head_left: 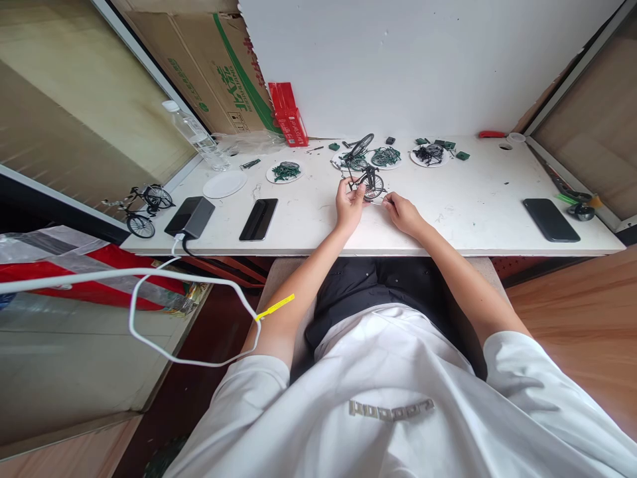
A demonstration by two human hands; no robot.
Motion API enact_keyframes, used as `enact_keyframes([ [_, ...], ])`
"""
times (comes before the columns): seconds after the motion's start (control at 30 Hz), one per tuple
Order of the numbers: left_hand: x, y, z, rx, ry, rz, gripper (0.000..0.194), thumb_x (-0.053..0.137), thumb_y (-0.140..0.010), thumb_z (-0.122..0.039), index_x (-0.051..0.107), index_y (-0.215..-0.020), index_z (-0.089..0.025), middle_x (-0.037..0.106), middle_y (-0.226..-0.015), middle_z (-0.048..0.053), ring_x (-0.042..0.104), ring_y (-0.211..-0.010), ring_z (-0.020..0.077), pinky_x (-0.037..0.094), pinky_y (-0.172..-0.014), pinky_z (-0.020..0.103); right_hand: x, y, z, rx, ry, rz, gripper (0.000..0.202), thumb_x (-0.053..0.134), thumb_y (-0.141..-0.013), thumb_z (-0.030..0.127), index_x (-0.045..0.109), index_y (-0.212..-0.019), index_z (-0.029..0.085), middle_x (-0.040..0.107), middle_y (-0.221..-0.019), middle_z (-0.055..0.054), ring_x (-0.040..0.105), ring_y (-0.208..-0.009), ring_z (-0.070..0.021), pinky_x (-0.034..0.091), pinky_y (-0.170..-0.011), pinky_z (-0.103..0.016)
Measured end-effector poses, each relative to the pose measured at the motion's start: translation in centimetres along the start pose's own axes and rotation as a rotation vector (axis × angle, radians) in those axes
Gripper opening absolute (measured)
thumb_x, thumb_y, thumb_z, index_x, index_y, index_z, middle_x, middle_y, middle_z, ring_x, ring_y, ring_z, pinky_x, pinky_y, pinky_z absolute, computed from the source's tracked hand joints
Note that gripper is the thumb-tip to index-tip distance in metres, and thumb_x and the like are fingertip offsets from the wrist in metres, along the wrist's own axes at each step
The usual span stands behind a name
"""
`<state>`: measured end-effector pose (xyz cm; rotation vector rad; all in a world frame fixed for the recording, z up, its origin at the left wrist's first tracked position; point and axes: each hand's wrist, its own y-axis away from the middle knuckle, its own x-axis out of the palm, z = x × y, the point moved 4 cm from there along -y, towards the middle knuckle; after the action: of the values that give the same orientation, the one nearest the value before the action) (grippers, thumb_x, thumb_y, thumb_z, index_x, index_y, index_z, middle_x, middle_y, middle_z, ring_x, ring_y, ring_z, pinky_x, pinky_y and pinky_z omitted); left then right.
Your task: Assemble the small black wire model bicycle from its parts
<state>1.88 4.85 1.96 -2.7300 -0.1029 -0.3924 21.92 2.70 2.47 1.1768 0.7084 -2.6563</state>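
Note:
My left hand is closed on a black model bicycle, raised a little above the white table. One spoked wheel is just right of my left fingers, and the other end points away toward the plates. My right hand is beside the near wheel with thumb and fingers pinched together. Something thin seems to show at its fingertips, too small to make out. Behind the bicycle, a white plate carries dark green small parts. Another plate to its right holds black parts.
A finished-looking model bicycle stands at the left, near a grey power block with cables. Phones lie at left and right. A bottle, a red box and a red-handled tool are at the back.

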Motion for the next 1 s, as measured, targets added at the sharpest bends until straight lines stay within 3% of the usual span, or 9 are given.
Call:
enact_keyframes([
  [0.27,0.0,0.0,0.0,0.028,-0.072,0.03,0.069,0.084,-0.091,-0.08,0.059,-0.127,-0.027,0.078,-0.093,0.004,0.084,-0.088,0.02,0.068,-0.072,0.026,0.2,0.0,-0.1,0.023,0.064,0.014,0.037,0.039,-0.114,0.054,0.06,-0.121,0.024,0.08,-0.112,-0.018,0.07,-0.095,-0.0348,0.048,-0.08,-0.041],
  [0.47,0.2,0.3,0.2,0.017,-0.069,0.046,0.072,0.085,-0.091,-0.079,0.057,-0.132,-0.026,0.081,-0.102,0.006,0.087,-0.092,0.0233,0.069,-0.074,0.028,0.1,-0.1,-0.1,0.04,0.042,-0.017,0.039,0.042,-0.113,0.057,0.06,-0.12,0.024,0.079,-0.099,-0.016,0.067,-0.085,-0.0332,0.049,-0.082,-0.042],
  [0.67,0.6,0.5,0.7,-0.07,-0.033,0.05,0.081,0.099,-0.08,-0.068,0.054,-0.132,-0.025,0.08,-0.107,0.008,0.087,-0.1,0.0254,0.072,-0.084,0.035,-0.1,-0.1,-0.4,0.069,-0.009,-0.087,0.042,0.045,-0.113,0.064,0.06,-0.119,0.024,0.077,-0.095,-0.014,0.066,-0.086,-0.0329,0.05,-0.082,-0.042],
  [0.87,0.7,0.4,1.3,-0.08,-0.005,0.068,0.1,0.113,-0.06,-0.044,0.052,-0.137,-0.027,0.083,-0.117,0.009,0.086,-0.094,0.0211,0.07,-0.098,0.039,-0.1,-0.1,-0.8,0.089,-0.04,-0.142,0.044,0.047,-0.112,0.066,0.06,-0.118,0.025,0.077,-0.096,-0.013,0.065,-0.085,-0.0307,0.049,-0.081,-0.041],
  [1.0,0.6,0.2,2.0,-0.099,-0.009,0.11,0.102,0.112,-0.059,-0.039,0.049,-0.14,-0.027,0.083,-0.121,0.011,0.087,-0.098,0.0238,0.07,-0.102,0.045,-0.4,-0.2,-0.7,0.102,-0.074,-0.17,0.044,0.049,-0.111,0.067,0.061,-0.114,0.025,0.073,-0.087,-0.009,0.061,-0.08,-0.0284,0.048,-0.08,-0.04],
])
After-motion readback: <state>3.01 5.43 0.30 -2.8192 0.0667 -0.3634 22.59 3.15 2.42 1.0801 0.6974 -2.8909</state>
